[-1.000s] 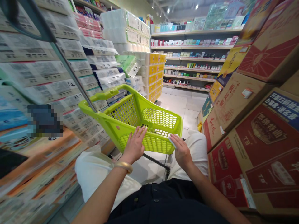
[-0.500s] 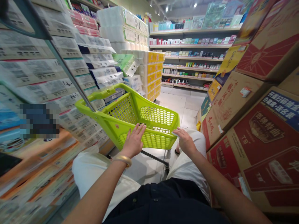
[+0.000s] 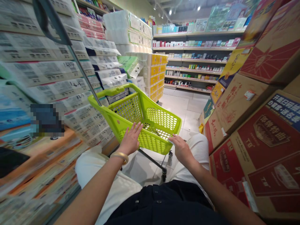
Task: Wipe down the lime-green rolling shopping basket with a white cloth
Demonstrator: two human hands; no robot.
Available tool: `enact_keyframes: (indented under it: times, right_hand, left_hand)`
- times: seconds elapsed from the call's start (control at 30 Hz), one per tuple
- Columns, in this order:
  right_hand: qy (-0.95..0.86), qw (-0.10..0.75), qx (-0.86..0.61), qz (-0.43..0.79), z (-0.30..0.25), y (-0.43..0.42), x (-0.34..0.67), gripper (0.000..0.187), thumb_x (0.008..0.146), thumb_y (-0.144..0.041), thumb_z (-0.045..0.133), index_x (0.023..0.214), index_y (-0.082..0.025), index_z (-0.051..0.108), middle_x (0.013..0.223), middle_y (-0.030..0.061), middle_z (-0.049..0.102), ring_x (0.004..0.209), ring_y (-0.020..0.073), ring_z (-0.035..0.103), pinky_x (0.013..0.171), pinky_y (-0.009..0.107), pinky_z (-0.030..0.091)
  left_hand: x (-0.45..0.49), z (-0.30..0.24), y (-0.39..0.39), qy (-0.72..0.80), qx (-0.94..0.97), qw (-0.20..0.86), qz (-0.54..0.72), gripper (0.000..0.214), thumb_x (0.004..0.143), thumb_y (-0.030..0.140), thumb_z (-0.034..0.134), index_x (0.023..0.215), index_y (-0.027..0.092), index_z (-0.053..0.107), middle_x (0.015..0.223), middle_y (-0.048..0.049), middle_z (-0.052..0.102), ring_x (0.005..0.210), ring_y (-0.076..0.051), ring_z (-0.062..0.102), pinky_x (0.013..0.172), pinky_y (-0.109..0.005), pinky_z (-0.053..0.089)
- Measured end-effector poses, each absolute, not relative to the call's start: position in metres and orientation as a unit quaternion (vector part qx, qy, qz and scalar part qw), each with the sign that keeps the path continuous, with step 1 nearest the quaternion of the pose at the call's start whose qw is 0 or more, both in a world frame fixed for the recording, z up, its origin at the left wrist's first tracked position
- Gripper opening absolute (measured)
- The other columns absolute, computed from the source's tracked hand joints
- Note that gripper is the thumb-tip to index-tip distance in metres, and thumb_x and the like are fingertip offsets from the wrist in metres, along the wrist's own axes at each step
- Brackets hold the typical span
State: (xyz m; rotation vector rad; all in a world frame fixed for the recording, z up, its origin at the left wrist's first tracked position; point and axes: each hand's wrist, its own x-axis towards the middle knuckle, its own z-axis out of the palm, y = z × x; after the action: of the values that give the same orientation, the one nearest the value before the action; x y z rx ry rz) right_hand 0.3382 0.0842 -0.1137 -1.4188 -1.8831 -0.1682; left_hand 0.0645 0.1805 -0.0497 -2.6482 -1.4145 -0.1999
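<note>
A lime-green plastic shopping cart basket [image 3: 154, 144] with perforated walls stands in front of me, between my knees. Its inside shows only the perforated floor and walls. My left hand [image 3: 131, 139], with a gold bangle at the wrist, lies against the basket's near side, fingers stretched out over the rim. At the basket's right end, my right hand [image 3: 181, 148] rests its extended fingers on the corner of the rim; its thumb is hidden. A grey metal pole with a dark handle [image 3: 52, 29] rises from the basket's left end.
Stacked white paper packs [image 3: 49, 75] line the left side. Printed cartons [image 3: 269, 125] crowd close on the right. Yellow-fronted packs [image 3: 157, 75] stand farther ahead, and shelves [image 3: 194, 48] of small goods cross the back. A tiled floor [image 3: 177, 101] runs between.
The basket's right end has shifted slightly toward me, with both hands moving along on it. One more caster shows beneath it. My view has turned a little to the left.
</note>
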Motion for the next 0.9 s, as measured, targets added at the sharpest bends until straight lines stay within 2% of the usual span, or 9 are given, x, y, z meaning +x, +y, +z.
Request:
enact_keyframes:
  times: [0.17,0.27,0.4,0.53,0.73,0.9]
  right_hand:
    - [-0.747,0.391,-0.532,-0.086,-0.122,0.080,0.315,0.057,0.080,0.006,0.040,0.125,-0.019,0.063,0.120,0.0105,0.071,0.125,0.0229,0.060,0.108,0.047,0.048]
    - [-0.745,0.386,-0.533,-0.105,-0.123,0.080,0.297,0.053,0.082,0.003,0.041,0.126,-0.017,0.063,0.120,0.0120,0.071,0.123,0.0244,0.061,0.106,0.047,0.049]
    - [-0.753,0.378,-0.529,-0.099,-0.117,0.080,0.276,0.054,0.082,0.001,0.041,0.129,-0.015,0.061,0.123,0.0137,0.069,0.123,0.0252,0.060,0.108,0.048,0.048]
    - [-0.781,0.362,-0.501,-0.089,-0.111,0.079,0.259,0.054,0.082,-0.001,0.043,0.133,-0.010,0.058,0.129,0.0151,0.066,0.125,0.0258,0.058,0.109,0.046,0.047]
    - [-0.783,0.365,-0.493,-0.104,-0.114,0.085,0.271,0.054,0.084,0.000,0.039,0.131,-0.014,0.060,0.132,0.0119,0.065,0.129,0.0231,0.056,0.110,0.045,0.046]
    - [-0.730,0.387,-0.550,-0.122,-0.119,0.097,0.320,0.058,0.083,0.003,0.035,0.131,-0.017,0.061,0.130,0.0117,0.066,0.129,0.0232,0.056,0.112,0.049,0.043]
  left_hand:
    - [0.057,-0.050,0.187,-0.486,-0.867,0.071,-0.083,0.089,0.074,0.005,0.046,0.156,0.015,0.016,0.164,-0.0104,0.017,0.152,-0.029,0.012,0.120,-0.056,0.022]
    - [0.065,-0.051,0.173,-0.466,-0.875,0.056,-0.117,0.086,0.077,0.008,0.047,0.156,0.011,0.015,0.163,-0.0149,0.018,0.151,-0.030,0.014,0.120,-0.057,0.021]
    - [0.086,-0.063,0.135,-0.377,-0.913,0.024,-0.150,0.078,0.084,0.019,0.050,0.155,0.013,0.018,0.162,-0.0147,0.022,0.152,-0.027,0.013,0.122,-0.053,0.020]
    - [0.097,-0.081,0.108,-0.382,-0.910,-0.004,-0.161,0.076,0.084,0.022,0.053,0.153,0.009,0.023,0.160,-0.0175,0.028,0.151,-0.030,0.015,0.121,-0.053,0.023]
    - [0.080,-0.091,0.115,-0.416,-0.890,0.001,-0.188,0.061,0.091,0.017,0.043,0.150,0.012,0.031,0.156,-0.0155,0.037,0.150,-0.026,0.023,0.119,-0.052,0.028]
    - [0.067,-0.093,0.128,-0.406,-0.891,-0.007,-0.204,0.058,0.090,0.014,0.044,0.148,0.014,0.036,0.154,-0.0138,0.041,0.148,-0.024,0.027,0.119,-0.049,0.032]
